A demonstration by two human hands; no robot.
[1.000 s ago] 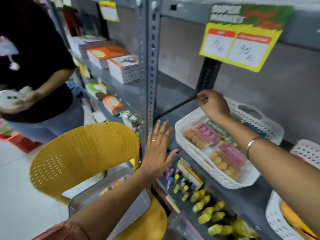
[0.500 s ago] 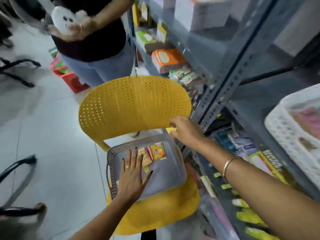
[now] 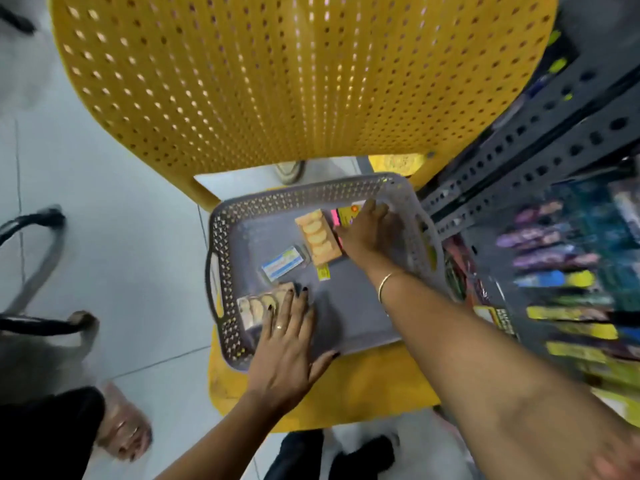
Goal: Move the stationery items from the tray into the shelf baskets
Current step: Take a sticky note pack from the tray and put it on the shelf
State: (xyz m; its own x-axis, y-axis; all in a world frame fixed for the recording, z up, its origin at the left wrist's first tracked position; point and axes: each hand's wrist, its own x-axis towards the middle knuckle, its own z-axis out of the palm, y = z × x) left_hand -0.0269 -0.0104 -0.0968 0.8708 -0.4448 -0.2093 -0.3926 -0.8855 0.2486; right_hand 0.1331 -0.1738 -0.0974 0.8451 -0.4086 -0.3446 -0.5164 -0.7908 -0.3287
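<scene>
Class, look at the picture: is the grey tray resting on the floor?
No. The tray sits on the seat of the yellow chair, well above the floor tiles.

light: even, dim-ish | blur: heavy motion smear right | edges: wide-angle bowed

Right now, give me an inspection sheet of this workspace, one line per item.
Surface: grey perforated tray sits on the seat of a yellow chair.
Job's things: orange pack of round pieces, blue-and-white box, clear pack of round pieces, pink-and-yellow pack, all in the tray.
Clutter: small yellow tag on the tray floor.
Hands: left hand rests flat on the clear pack; right hand reaches onto the pink-and-yellow pack, grip unclear.
Cables: nothing seen.
Surroundings: grey metal shelf with blurred goods at right; tiled floor; another person's sandalled foot.
</scene>
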